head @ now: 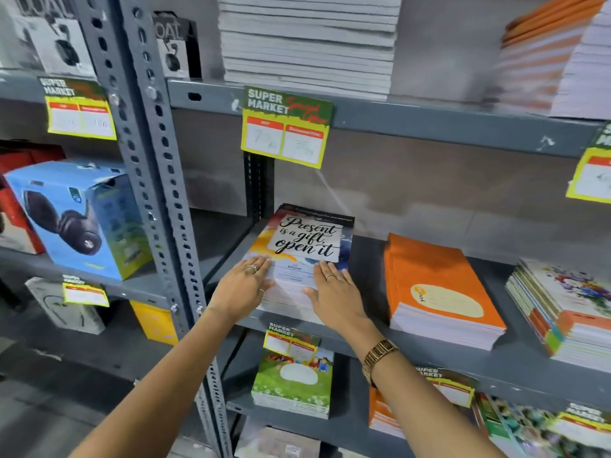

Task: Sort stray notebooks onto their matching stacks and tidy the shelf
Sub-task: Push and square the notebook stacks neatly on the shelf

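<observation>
I had both hands flat on the "Present is a gift" stack [305, 259] on the middle shelf [363, 332]. My left hand [243, 287] lay open along its left edge, fingers spread. My right hand [334, 294] lay open on the near right corner, palm down. Neither hand gripped anything; they were pressing and squaring the pile. The top notebook sat nearly in line with those under it, so I judged this stack close to done.

Just to the right of my right hand stood the orange stack [439, 292], well squared. Further right, the mixed stack [568, 312] showed spines of several colours, orange, green and blue among them, under a floral cover. That one looked unsorted to me, and I took it as the main work left.

Below my hands, on the lower shelf, the green meadow stack [292, 381] sat tidy. Above my hands a yellow price tag [286, 127] hung from the upper shelf. No stray notebook lay loose near either hand.
</observation>
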{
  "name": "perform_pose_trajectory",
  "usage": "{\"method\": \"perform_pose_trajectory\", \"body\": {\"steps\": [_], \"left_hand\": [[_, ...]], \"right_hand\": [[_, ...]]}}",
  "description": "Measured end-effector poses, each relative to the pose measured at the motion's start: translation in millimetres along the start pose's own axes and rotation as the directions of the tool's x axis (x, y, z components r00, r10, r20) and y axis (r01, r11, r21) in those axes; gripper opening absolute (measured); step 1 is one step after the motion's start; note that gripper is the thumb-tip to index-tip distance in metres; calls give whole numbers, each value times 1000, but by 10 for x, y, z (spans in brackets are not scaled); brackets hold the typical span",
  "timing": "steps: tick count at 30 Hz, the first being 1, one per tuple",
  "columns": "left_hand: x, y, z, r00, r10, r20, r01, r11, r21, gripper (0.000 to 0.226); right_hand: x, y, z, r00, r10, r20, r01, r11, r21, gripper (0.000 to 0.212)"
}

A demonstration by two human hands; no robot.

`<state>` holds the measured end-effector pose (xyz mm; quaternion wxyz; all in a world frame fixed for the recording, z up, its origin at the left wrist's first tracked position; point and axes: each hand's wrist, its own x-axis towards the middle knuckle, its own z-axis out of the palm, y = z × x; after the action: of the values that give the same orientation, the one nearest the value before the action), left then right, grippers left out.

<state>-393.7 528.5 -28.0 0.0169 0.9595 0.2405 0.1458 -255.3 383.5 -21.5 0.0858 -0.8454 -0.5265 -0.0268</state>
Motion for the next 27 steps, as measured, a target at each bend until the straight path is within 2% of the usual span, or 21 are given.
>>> {"method": "perform_pose_trajectory", "body": {"steps": [9, 18, 27], "left_hand": [[7, -24, 71, 995, -23, -100, 12, 994, -106, 50], [5, -53, 40, 988, -13, -156, -26, 968, -250, 42], [-12, -50, 34, 981, -11, -195, -45, 959, -281, 39]], "right_hand": [[-39, -14, 4, 1000, 2, -14, -2, 999, -42, 60], [-39, -69, 25, 999, 42, -18, -42, 999, -12, 58], [-42, -63, 81, 997, 43, -70, -43, 999, 8, 58]]}}
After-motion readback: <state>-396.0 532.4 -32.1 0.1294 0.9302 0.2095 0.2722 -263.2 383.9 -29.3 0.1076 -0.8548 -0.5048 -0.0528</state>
